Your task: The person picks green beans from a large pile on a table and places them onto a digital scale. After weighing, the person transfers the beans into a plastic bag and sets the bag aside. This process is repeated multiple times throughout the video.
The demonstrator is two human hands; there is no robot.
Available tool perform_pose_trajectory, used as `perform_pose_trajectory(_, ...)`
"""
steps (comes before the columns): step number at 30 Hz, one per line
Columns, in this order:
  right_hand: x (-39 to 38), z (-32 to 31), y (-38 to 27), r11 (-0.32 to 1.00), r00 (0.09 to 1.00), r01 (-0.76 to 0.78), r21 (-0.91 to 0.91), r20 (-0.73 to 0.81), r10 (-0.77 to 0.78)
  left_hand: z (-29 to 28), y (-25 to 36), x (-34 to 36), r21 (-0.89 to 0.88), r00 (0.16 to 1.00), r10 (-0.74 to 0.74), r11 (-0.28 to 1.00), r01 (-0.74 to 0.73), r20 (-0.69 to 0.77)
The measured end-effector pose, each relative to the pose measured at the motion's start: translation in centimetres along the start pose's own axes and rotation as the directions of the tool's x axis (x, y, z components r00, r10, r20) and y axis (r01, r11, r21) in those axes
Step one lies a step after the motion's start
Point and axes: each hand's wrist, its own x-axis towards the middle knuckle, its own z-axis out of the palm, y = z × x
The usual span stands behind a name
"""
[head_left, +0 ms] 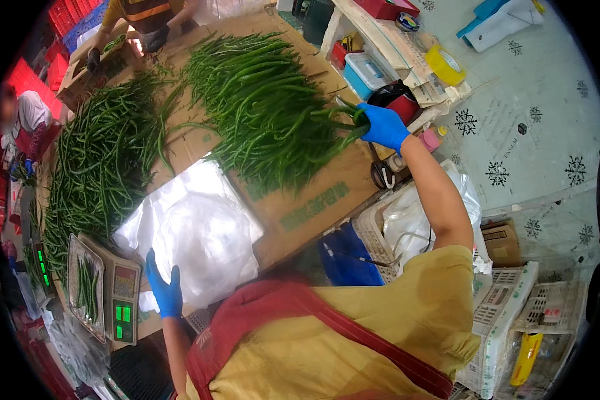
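Observation:
My right hand (384, 127), in a blue glove, is closed around a few long green chili peppers (345, 121) at the right end of a large, neatly laid pile of green chilies (267, 107). My left hand (165, 287), also blue-gloved, lies at the near left edge of a stack of clear plastic bags (203, 240), its thumb and fingers apart. Just left of it, a digital scale (125, 293) bears several chilies (87, 287) on its metal tray. Beyond, a looser heap of green chilies (103, 147) covers the table's left side.
Cardboard (313, 217) covers the table. A shelf on the right holds yellow tape (445, 65) and a blue-and-white container (367, 72). White plastic crates (497, 327) stand at lower right. One person (147, 17) works across the table; another (33, 120) is at far left.

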Motion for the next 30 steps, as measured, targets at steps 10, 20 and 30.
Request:
perform_pose_trajectory(10, -0.8, 1.9, -0.3, 0.799, 0.961, -0.194, 0.569, -0.054, 0.272, -0.6, 4.8, 2.9, -0.348, 0.997, 0.053, 0.937, -0.030, 0.057)
perform_pose_trajectory(20, 3.2, 3.8, -24.1, 0.334, 0.995, 0.038, 0.942, -0.006, -0.099, 0.8, 19.5, 8.9, -0.921, 0.941, 0.167, 0.312, 0.234, 0.295)
perform_pose_trajectory(30, 7.9, 9.2, -38.6, 0.049, 0.921, -0.132, 0.990, 0.140, -0.364, -14.8, 16.4, 12.7, -0.972, 0.968, 0.086, -0.017, -0.235, -0.235)
